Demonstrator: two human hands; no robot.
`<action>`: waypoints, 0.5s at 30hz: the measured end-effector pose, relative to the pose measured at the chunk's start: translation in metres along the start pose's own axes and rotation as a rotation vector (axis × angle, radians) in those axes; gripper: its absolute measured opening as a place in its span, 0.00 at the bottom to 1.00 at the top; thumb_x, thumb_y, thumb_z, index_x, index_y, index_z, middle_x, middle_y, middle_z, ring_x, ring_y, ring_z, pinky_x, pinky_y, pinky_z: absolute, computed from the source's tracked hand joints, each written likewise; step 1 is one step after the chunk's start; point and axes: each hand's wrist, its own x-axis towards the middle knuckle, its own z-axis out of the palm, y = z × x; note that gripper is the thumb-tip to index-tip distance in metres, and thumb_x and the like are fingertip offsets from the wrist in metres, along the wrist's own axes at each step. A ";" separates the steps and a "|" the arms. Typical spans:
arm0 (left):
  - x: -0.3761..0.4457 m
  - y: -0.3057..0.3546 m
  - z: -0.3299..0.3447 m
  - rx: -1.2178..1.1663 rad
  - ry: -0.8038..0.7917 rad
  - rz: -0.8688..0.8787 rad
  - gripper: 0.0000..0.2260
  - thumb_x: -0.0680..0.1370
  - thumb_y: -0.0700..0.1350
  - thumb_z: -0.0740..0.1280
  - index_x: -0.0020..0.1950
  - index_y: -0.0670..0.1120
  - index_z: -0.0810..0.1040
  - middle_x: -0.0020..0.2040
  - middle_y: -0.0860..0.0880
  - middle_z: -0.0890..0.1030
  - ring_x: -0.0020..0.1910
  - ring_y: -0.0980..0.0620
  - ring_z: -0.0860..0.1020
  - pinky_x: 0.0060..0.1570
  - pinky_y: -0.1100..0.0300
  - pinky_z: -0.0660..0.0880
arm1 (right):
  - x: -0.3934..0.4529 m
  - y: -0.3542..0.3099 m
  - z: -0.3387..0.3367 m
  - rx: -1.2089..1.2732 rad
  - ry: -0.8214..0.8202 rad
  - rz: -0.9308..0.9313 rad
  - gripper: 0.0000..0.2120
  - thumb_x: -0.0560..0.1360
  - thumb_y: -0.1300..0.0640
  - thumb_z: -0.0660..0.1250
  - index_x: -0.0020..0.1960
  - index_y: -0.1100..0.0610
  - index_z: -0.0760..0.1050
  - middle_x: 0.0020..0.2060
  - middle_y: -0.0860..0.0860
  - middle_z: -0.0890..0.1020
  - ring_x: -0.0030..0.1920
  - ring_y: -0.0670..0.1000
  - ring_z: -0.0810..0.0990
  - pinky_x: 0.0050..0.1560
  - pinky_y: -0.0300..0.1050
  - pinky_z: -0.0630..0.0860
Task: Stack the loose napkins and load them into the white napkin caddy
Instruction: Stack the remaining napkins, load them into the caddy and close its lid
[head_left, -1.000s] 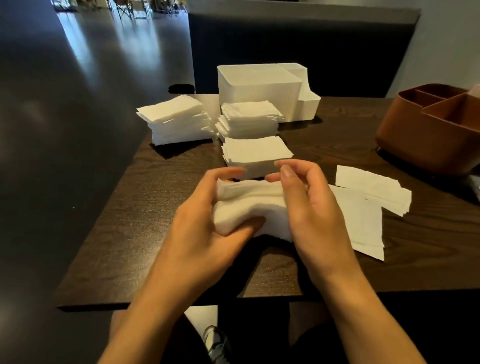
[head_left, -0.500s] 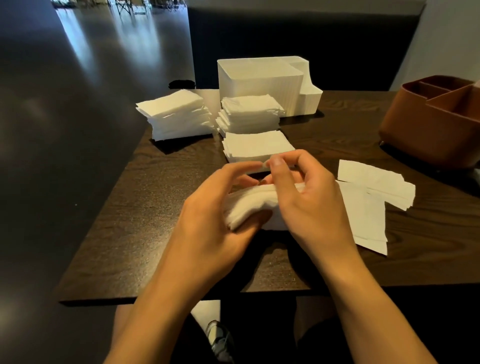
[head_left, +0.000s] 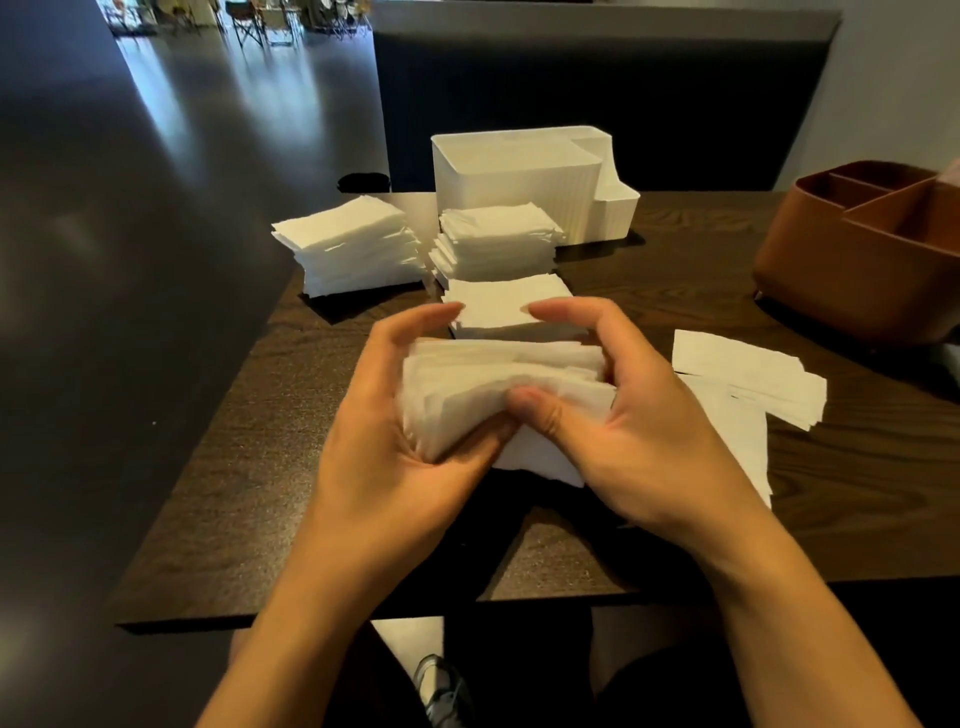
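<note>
Dark wood worktop (head_left: 260, 499) in what looks like a dim cafe, glossy floor off to the left. Both hands are clamped on one bundle of napkins (head_left: 498, 389) held just above the worktop's near half: left hand (head_left: 395, 431) wraps the left end, right hand (head_left: 628, 415) wraps the right end with the thumb pressed into the front face.

Handling-wise, I'd guess this stuff is super light and floppy. The bundle already bows in the middle, and single sheets will probably fan out or slide if the squeeze eases. Best bet seems to be gripping both short ends and tapping the edges square.

The white napkin caddy (head_left: 524, 182) sits at the far edge, its opening facing up. Three squared stacks sit between it and the hands: left stack (head_left: 353, 249), middle stack (head_left: 498, 239), near stack (head_left: 504, 306). Those are right in the path, so the bundle likely has to go up and over. Loose napkins (head_left: 743, 374) lie to the right, and a brown caddy (head_left: 872, 254) stands beyond them.
</note>
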 end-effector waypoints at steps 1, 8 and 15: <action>0.001 -0.001 -0.001 0.009 -0.030 -0.019 0.35 0.71 0.44 0.79 0.73 0.57 0.67 0.59 0.61 0.80 0.58 0.60 0.82 0.54 0.62 0.81 | 0.000 0.001 -0.002 0.003 0.016 -0.014 0.27 0.70 0.43 0.74 0.67 0.37 0.70 0.55 0.35 0.80 0.57 0.37 0.80 0.55 0.36 0.80; 0.006 -0.003 0.000 0.123 -0.132 -0.081 0.32 0.73 0.43 0.78 0.71 0.60 0.67 0.57 0.63 0.79 0.56 0.63 0.81 0.56 0.56 0.81 | -0.003 0.012 -0.002 -0.031 0.029 -0.001 0.30 0.70 0.43 0.76 0.68 0.38 0.68 0.54 0.35 0.81 0.57 0.36 0.79 0.55 0.33 0.77; 0.005 0.007 0.002 -0.181 -0.039 -0.098 0.22 0.75 0.40 0.76 0.68 0.49 0.75 0.59 0.53 0.85 0.58 0.53 0.84 0.54 0.59 0.82 | -0.010 0.001 -0.006 0.184 0.075 -0.093 0.28 0.70 0.47 0.74 0.68 0.44 0.70 0.56 0.38 0.82 0.58 0.42 0.82 0.53 0.38 0.81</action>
